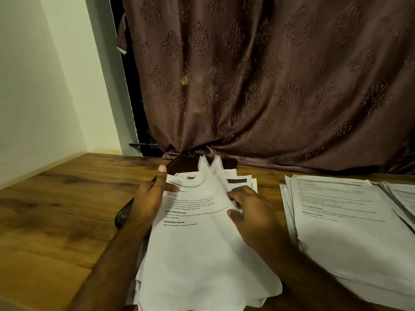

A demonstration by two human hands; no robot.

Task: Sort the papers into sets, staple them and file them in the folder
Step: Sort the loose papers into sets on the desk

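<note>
- Head view: wooden table (56,212) running across the lower frame, cream wall (33,86) at left, brown patterned curtain (269,75) hanging behind and bunching onto the table's far edge.
- Centre stack of papers (202,254) lying loosely fanned on the table directly in front, printed sheet on top with headings readable as "TASK DESCRIPTION" and "REQUIRED PROPS".
- Left hand (150,198) at the stack's left edge, thumb pointing up and away, fingers curled around the edge of the top sheets; gripping the centre stack of papers at its upper left.
- Right hand (249,212) resting on the right side of the same stack, fingers curled and pinching the right edge of the upper sheets, whose top corners stand lifted and peaked toward the curtain.
- Dark flat object (179,164) on the table under the far end of the stack, just before the curtain; possibly a folder, cannot tell for sure.
- Small dark rounded object (122,217) on the table just left of the stack, partly hidden behind the left wrist; kind unclear.
- Second pile of papers (348,232) lying flat at right, apart from the centre stack, sheets slightly offset from one another, untouched by either hand.
- More sheets (402,198) overlapping that pile at the far right edge of the frame.
</note>
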